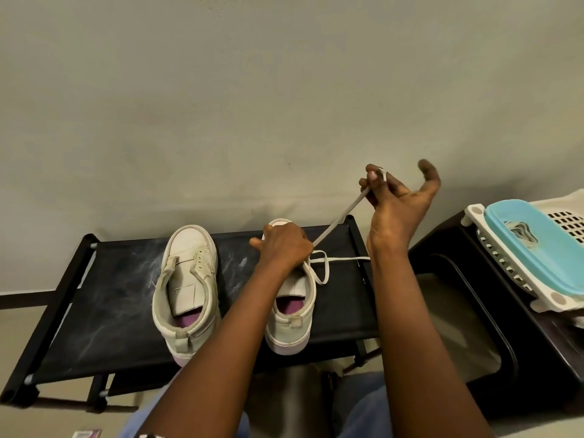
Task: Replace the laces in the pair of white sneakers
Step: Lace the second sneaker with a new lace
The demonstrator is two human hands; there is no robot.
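Note:
Two white sneakers stand side by side on a black rack, toes toward the wall. The left sneaker has no lace in its eyelets. My left hand grips the front of the right sneaker, covering its eyelets. A white lace runs taut from that shoe up and to the right, where my right hand is raised with the lace wound round its curled fingers; its thumb sticks out. The lace's other end lies looped on the rack beside the shoe.
The black rack stands against a plain wall. To the right is a dark stand bearing a white perforated basket with a turquoise lid; a lace-like bundle shows through the lid. My knees are at the bottom.

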